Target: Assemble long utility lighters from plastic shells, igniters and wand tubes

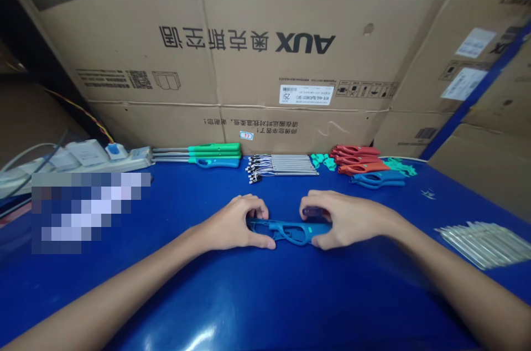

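A blue lighter casing [290, 231] lies lengthwise between my hands, low over the blue table. Its trigger loop faces me, and the left part looks like an open shell. My left hand [238, 223] grips the left end, thumb on the near side and fingers curled behind. Around the right end closes my right hand [346, 221], with its thumb on the near edge. A dark purple translucent piece [312, 211] shows by the right fingertips; whether they hold it is hard to see. Both ends of the casing are partly hidden by my hands.
Behind stand green and blue lighters [215, 154], metal rods with wires [286, 165], small green parts [323, 161], red casings [357, 157] and blue casings [379, 178]. Clear tubes [485, 243] lie right. A power strip [124, 163] sits left; cardboard [249, 79] walls the back.
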The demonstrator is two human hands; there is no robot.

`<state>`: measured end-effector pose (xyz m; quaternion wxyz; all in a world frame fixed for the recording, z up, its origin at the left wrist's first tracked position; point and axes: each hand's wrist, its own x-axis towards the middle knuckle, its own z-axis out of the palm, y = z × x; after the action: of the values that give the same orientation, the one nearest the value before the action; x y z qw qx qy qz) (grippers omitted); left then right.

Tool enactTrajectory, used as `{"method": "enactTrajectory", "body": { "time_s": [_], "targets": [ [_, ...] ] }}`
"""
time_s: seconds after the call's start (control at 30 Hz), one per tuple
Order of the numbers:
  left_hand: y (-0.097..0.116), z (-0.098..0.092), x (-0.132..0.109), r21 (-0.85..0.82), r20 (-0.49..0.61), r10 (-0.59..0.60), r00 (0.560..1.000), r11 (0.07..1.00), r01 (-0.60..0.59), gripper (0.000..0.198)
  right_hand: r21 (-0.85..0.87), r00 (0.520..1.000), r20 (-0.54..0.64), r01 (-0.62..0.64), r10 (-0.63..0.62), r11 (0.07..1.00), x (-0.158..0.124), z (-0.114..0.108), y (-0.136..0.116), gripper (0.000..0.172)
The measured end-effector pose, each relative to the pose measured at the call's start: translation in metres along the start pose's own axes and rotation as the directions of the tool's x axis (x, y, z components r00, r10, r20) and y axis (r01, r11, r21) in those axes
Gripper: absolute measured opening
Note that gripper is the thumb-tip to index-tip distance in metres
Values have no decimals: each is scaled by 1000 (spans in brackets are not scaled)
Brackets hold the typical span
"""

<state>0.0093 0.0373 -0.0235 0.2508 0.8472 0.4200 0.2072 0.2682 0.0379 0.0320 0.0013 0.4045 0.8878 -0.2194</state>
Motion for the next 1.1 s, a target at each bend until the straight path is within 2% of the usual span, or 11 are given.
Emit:
{"method": "enactTrajectory", "body": {
  "time_s": [0.07, 0.13, 0.3, 0.4, 0.63, 0.87, 0.93, 1.0, 1.1],
  "targets": [
    [0, 0, 0, 3, -3, 7, 1000, 1000, -7, 50, 4, 998, 45, -32, 32, 999, 0, -1, 2, 43],
    [1, 0, 0, 1, -4, 10, 1000, 1000, -10, 49, 28, 996, 60, -66, 64, 997, 2, -1, 3, 46],
    [2, 0, 1, -15, -6, 7, 1000, 1000, -7, 48, 181, 999, 48, -29, 21, 983, 6, -6, 10, 30],
    [4, 0, 1, -20, -9, 14, 1000, 1000, -15, 48, 197, 999, 41, -22, 14, 980, 7, -8, 16, 22],
    [6, -1, 0, -1, -17, 4, 1000, 1000, -4, 48, 323, 999, -23, 37, -31, 946, 11, -8, 30, 15],
    [2, -5, -2, 41, 1, 86, 996, 995, -86, 59, 249, 982, -188, 54, -6, 967, 21, 7, 38, 16],
    [3, -8, -3, 83, 8, 121, 993, 989, -121, 49, 221, 975, -222, 53, -3, 974, 22, 13, 35, 17],
    [4, -11, -4, 115, 15, 165, 986, 979, -166, 29, 166, 967, -254, 54, -10, 985, 23, 18, 31, 18],
    [6, -13, -6, 148, 18, 211, 977, 966, -211, 13, 12, 954, -287, 91, -84, 996, 24, 26, 24, 21]
  ]
}}
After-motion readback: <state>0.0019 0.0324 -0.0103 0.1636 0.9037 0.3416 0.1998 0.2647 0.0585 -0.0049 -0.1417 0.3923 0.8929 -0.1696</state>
